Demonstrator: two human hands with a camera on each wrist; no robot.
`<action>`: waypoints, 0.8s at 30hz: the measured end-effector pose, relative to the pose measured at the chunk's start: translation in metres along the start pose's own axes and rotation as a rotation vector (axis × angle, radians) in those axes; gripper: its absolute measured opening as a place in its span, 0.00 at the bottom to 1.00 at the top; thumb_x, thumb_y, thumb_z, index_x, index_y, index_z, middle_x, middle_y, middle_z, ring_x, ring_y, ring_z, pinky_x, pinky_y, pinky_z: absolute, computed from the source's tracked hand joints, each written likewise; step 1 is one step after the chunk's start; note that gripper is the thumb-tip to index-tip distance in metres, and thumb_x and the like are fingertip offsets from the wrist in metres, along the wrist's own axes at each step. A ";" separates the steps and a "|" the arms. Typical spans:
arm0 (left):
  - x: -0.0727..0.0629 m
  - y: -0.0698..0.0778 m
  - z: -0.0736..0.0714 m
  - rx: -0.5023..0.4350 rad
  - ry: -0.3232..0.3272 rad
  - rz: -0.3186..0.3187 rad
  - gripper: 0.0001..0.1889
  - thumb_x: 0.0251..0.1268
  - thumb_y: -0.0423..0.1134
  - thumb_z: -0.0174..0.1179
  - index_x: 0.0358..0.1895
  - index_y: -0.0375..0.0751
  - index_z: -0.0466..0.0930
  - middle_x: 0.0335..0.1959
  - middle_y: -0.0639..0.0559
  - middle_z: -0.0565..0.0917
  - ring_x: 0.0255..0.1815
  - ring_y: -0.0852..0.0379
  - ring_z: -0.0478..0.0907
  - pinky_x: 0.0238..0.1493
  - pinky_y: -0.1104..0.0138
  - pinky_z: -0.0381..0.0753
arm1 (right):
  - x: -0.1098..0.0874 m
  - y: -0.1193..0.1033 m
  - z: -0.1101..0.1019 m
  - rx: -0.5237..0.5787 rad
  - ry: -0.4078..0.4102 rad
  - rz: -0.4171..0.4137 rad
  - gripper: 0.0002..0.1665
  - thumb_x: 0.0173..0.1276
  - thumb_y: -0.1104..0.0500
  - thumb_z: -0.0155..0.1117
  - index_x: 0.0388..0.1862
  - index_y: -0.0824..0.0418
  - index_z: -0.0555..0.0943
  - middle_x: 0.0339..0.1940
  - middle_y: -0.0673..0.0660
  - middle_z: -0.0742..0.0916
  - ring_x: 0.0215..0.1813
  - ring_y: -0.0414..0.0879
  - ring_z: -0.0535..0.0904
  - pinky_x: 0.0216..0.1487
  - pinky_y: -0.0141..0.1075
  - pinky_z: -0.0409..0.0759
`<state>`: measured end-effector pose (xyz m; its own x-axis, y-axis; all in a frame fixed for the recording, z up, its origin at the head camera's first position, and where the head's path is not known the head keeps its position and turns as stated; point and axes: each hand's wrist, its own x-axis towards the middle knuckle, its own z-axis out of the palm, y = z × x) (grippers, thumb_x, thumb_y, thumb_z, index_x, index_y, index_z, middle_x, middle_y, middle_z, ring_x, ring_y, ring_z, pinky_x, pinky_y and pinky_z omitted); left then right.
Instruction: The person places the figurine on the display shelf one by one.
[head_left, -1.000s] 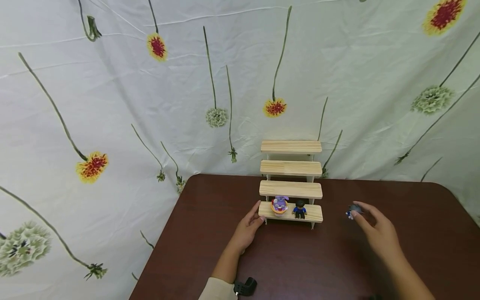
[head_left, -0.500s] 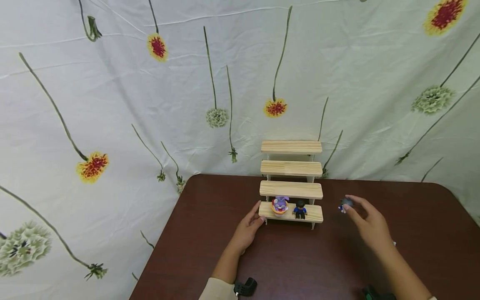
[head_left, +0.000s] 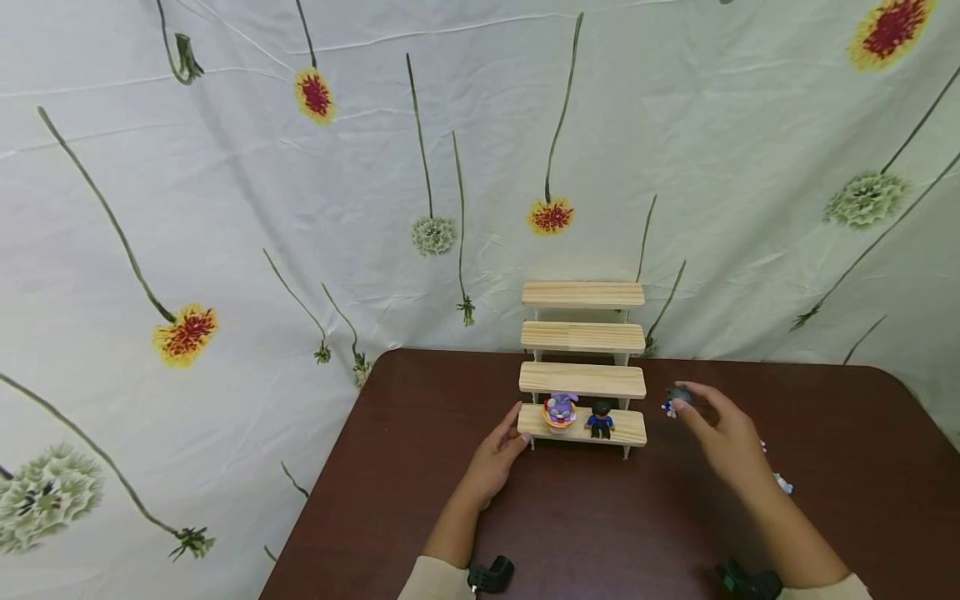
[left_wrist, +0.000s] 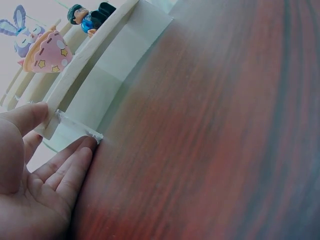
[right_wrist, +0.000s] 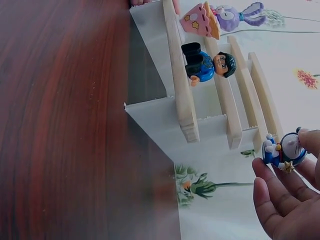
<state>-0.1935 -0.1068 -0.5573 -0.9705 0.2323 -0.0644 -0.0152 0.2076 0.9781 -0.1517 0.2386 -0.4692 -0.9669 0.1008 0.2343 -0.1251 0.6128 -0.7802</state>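
Note:
A stepped wooden shelf [head_left: 582, 380] with white supports stands at the table's far side. At the left end of its lowest step, my left hand [head_left: 491, 462] holds the board, thumb on the edge, as the left wrist view shows. That step bears a purple rabbit figurine [left_wrist: 46, 47] in a pink, star-dotted cup and a seated toy figure [right_wrist: 204, 62] with black hair and a blue top. Right of the shelf, raised over the table, my right hand [head_left: 731, 437] pinches a small blue-and-white cat figurine [right_wrist: 284, 150] between thumb and fingers.
Small pale toys [head_left: 782, 483] lie on the dark brown table [head_left: 600, 517] beside my right wrist, partly behind it. A flower-printed white cloth [head_left: 360, 183] hangs behind the table and along its left. The three upper steps rise behind the lowest one.
My right hand has moved left and slightly away from me with the cat figurine, closer to the shelf. Small toys behind my right wrist have come into view. My left hand stays put.

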 end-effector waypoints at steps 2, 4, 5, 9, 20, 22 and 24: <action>-0.001 0.000 0.000 -0.001 -0.003 0.003 0.33 0.76 0.52 0.57 0.80 0.63 0.57 0.54 0.45 0.83 0.58 0.53 0.79 0.67 0.51 0.73 | 0.002 -0.001 0.002 0.005 -0.004 -0.007 0.28 0.78 0.44 0.57 0.70 0.56 0.76 0.57 0.63 0.86 0.41 0.18 0.74 0.37 0.30 0.79; -0.001 -0.001 0.000 -0.001 -0.004 0.001 0.33 0.76 0.52 0.57 0.80 0.64 0.57 0.54 0.45 0.83 0.58 0.53 0.79 0.67 0.51 0.73 | 0.004 -0.002 0.004 0.006 -0.006 -0.017 0.27 0.78 0.44 0.57 0.70 0.55 0.76 0.56 0.62 0.86 0.42 0.17 0.73 0.38 0.30 0.79; -0.001 -0.001 0.000 -0.003 -0.004 0.000 0.33 0.76 0.52 0.57 0.80 0.65 0.57 0.54 0.45 0.83 0.58 0.53 0.79 0.67 0.51 0.73 | 0.005 -0.003 0.005 0.010 -0.006 -0.023 0.27 0.78 0.44 0.57 0.69 0.56 0.76 0.56 0.62 0.86 0.42 0.17 0.73 0.39 0.29 0.79; 0.000 -0.001 0.000 -0.003 -0.001 -0.002 0.32 0.76 0.51 0.57 0.79 0.66 0.58 0.54 0.45 0.83 0.58 0.53 0.79 0.67 0.51 0.73 | 0.008 -0.008 0.009 0.020 -0.005 -0.039 0.27 0.79 0.46 0.57 0.69 0.57 0.76 0.55 0.62 0.87 0.42 0.20 0.75 0.39 0.29 0.79; -0.001 0.000 0.000 -0.005 -0.002 -0.002 0.33 0.76 0.52 0.57 0.79 0.66 0.58 0.53 0.46 0.82 0.55 0.54 0.79 0.66 0.52 0.73 | 0.018 -0.018 0.023 0.033 -0.051 -0.027 0.32 0.79 0.41 0.54 0.73 0.58 0.73 0.63 0.65 0.83 0.57 0.61 0.83 0.46 0.42 0.81; -0.001 0.000 0.000 -0.005 -0.003 -0.002 0.33 0.76 0.52 0.57 0.79 0.66 0.58 0.53 0.46 0.82 0.55 0.54 0.78 0.66 0.53 0.73 | 0.020 -0.020 0.025 0.044 -0.057 -0.027 0.32 0.79 0.42 0.54 0.73 0.59 0.72 0.63 0.65 0.82 0.57 0.62 0.83 0.46 0.44 0.82; -0.001 0.000 0.000 -0.003 -0.002 0.001 0.33 0.76 0.52 0.57 0.80 0.65 0.58 0.53 0.45 0.83 0.55 0.54 0.79 0.65 0.54 0.73 | 0.023 -0.021 0.028 0.055 -0.061 -0.034 0.32 0.79 0.42 0.54 0.73 0.59 0.72 0.64 0.65 0.82 0.59 0.62 0.82 0.49 0.48 0.82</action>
<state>-0.1926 -0.1065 -0.5570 -0.9701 0.2341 -0.0642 -0.0154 0.2044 0.9788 -0.1776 0.2061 -0.4641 -0.9734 0.0323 0.2268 -0.1683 0.5707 -0.8037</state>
